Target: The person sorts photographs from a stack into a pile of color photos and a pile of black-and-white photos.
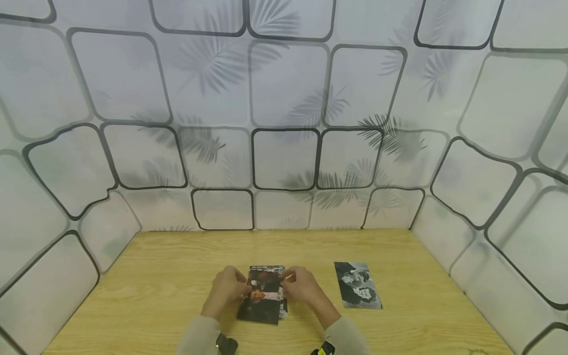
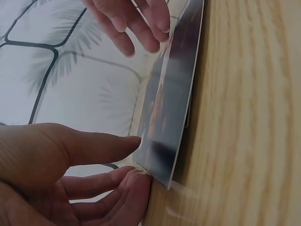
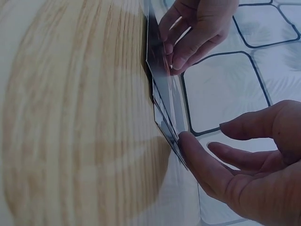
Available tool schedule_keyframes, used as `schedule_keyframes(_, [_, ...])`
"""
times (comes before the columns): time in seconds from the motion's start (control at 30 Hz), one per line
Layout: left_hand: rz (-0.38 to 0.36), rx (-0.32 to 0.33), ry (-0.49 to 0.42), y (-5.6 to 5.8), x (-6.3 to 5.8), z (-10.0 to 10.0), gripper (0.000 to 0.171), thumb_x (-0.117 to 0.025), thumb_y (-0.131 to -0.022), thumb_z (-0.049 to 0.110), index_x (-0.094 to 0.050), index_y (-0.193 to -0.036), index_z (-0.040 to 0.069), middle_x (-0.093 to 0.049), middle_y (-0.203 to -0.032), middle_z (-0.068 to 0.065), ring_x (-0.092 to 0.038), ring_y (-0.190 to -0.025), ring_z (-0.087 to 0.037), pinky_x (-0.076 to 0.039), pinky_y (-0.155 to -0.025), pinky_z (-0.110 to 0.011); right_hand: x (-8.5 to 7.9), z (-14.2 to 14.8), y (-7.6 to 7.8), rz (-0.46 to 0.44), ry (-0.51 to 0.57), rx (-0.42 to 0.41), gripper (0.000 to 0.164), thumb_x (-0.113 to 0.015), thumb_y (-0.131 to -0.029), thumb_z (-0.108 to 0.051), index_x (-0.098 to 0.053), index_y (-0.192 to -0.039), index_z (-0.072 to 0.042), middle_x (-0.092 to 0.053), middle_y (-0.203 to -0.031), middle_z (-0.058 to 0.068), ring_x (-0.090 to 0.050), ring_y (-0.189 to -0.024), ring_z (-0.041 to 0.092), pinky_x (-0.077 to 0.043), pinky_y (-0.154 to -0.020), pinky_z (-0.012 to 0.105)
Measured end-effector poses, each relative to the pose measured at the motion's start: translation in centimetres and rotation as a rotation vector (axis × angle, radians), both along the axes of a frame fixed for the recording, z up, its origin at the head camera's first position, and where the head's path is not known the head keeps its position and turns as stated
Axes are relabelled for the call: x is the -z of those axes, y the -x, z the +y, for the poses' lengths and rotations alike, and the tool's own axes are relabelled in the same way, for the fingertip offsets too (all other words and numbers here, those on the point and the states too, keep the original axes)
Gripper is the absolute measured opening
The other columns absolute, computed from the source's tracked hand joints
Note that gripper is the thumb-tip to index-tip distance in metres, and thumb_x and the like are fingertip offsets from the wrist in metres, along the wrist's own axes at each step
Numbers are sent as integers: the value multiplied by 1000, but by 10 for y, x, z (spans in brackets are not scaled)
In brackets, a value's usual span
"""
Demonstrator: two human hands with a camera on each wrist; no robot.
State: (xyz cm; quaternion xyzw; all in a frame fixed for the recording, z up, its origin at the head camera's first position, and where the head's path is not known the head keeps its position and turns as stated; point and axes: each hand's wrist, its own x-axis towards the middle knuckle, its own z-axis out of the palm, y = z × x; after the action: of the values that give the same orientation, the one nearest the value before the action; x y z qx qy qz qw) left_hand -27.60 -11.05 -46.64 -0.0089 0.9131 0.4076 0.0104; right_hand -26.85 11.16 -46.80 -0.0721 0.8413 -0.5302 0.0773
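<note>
- The surface is one tabletop (image 1: 177, 261) of pale yellow wood grain, which widens toward the person.
- Three stretches of whitish wall covering enclose it: a back wall (image 1: 284, 160), a left wall (image 1: 44, 212) and a right wall (image 1: 510, 197). All three carry rounded dark and grey outlines; grey palm-like fronds show on the back one.
- Two hands are at work near the front middle of the table, coming out of two beige sleeves (image 1: 198, 336).
- Two dark devices sit at the wrists, one by each sleeve; the right device (image 1: 327, 348) has a yellow patch.
- One colour top photo (image 1: 261, 313), mostly dark with a small pinkish figure lying sideways, is in front of the person, between the hands.
- At least one more print lies beneath it; these lower photos (image 1: 283, 310) stick out along the right and far edges, and their exact number cannot be told.
- One black-and-white photo (image 1: 358, 286) lies flat and apart, to the right of the pile.
- The left hand (image 1: 225, 291) pinches the top photo's left edge, thumb above and fingers curled below.
- The right hand (image 1: 305, 287) touches the pile's right edge with a fingertip, its thumb held clear and its fingers loosely extended.
</note>
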Motion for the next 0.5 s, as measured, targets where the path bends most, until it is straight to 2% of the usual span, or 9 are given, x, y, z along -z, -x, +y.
schedule_keyframes(0.13, [-4,-2,5,0,-1,-1,29,-83,-76,4,-70,-99,-7,-73,-94,-21,-68,-73,-23,-63,-68,-37,-1,-1,-2,-10,23,-12,30,-61,-98,-2,-62,-126,8,-68,-104,19,-74,-80,24,-66,-72,37])
schedule_keyframes(0.27, [-22,1,-36,1,1,-1,30,-82,-77,1,-70,-102,-9,-73,-94,-21,-69,-69,-20,-63,-63,-33,0,-3,-4,-13,50,-30,32,-60,-96,0,-60,-127,9,-67,-102,19,-73,-81,24,-66,-74,37])
schedule_keyframes(0.5, [-41,43,-86,2,3,-4,31,-80,-81,1,-67,-106,-13,-72,-88,-18,-67,-63,-15,-61,-58,-29,2,-4,-3,-11,68,-42,34,-60,-95,0,-59,-128,10,-66,-103,19,-73,-82,24,-66,-76,37])
